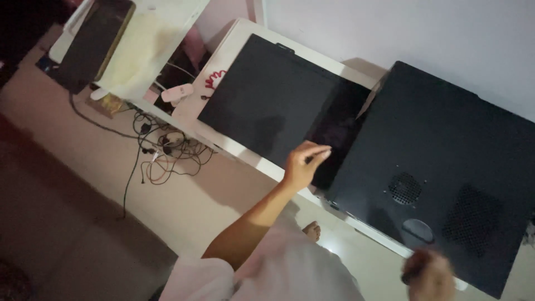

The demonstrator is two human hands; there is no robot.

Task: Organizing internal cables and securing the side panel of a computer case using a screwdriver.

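Panel (273,103) is lying flat on the desk (237,36), its right corner being pinched by the left hand (304,164) beside the case (446,161). Thin sheet metal: judged light, stiff, slippery, sharp-edged; best gripped along both long edges. Right hand (429,276) is blurred at the desk's near edge; grip cannot be told.

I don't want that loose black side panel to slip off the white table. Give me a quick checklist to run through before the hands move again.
1. Left hand touches the black side panel at its near edge: ok.
2. Firm grip on that panel: cannot tell, only the fingertips show on it.
3. Right hand near the computer case: blurred, contact cannot tell.
4. Panel lies flat on the white table: ok.
5. Case fully on the table: not ok, its near corner juts past the edge.
6. Floor by the tangled cables: not ok, cluttered.
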